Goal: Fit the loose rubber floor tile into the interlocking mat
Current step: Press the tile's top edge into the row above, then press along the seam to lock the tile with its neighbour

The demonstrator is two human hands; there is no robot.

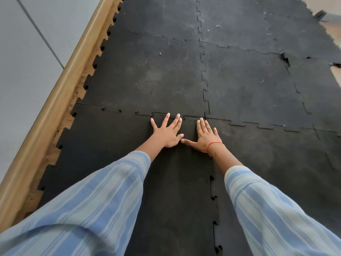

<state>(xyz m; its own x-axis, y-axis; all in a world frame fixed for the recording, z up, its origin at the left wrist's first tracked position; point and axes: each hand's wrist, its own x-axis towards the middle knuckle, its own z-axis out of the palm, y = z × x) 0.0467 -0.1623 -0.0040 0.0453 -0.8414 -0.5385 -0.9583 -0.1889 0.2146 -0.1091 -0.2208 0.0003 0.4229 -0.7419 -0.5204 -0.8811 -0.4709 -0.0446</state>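
Both arms reach straight forward in blue striped sleeves [103, 196], the left hand [168, 133] and right hand [204, 137] lying flat, fingers spread, thumbs nearly touching (a red thread circles the right wrist). They press the far edge of the loose tile [129, 163], matte black rubber with jigsaw-toothed edges, against the mat [249, 85], beside a wooden skirting board [55, 100].
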